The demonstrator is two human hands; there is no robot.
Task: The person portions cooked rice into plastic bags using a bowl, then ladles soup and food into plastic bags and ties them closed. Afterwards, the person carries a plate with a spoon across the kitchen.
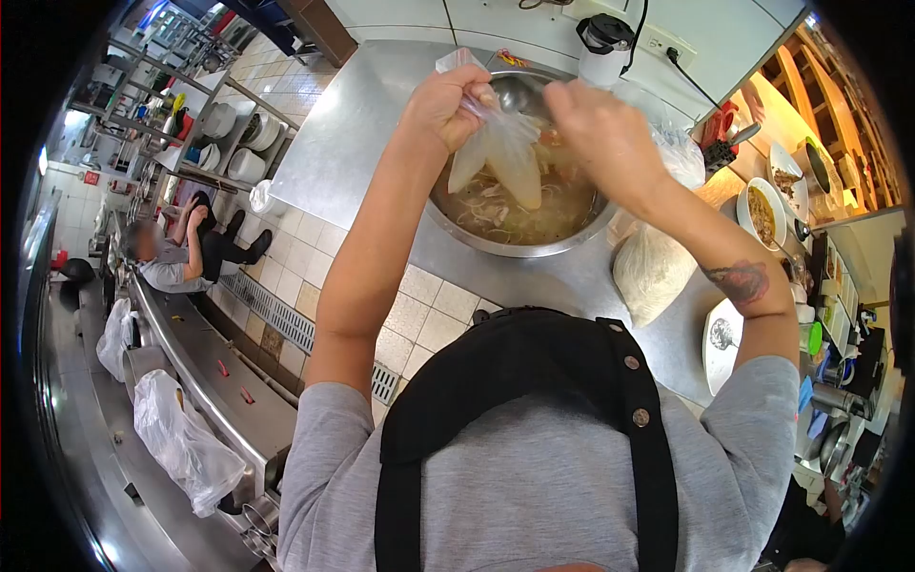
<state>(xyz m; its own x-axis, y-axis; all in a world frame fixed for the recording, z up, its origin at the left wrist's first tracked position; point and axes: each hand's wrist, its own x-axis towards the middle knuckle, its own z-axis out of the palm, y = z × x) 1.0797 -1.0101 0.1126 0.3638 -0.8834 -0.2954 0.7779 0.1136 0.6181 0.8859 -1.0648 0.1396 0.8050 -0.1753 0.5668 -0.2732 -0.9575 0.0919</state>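
My left hand [450, 110] is closed round the gathered neck of a clear plastic bag [510, 157] and holds it up. Pale liquid fills the bag's two lower corners, which hang over the bowl. Beneath it, a large metal bowl [534, 251] contains brownish soup [496, 212] with pale shreds and chunks. My right hand [610, 138] is raised over the bowl's right side, just right of the bag; its fingers are smeared by motion, and whether they hold anything cannot be made out. Inside the bowl's far edge shows a rounded shiny metal piece [515, 93].
The bowl stands on a steel table [372, 124]. At its right lies a filled pale bag [653, 272], near a white dish [721, 348]. A white container with a black lid [605, 48] stands behind. Leftward, a person [181, 257] sits near a steel counter [205, 372].
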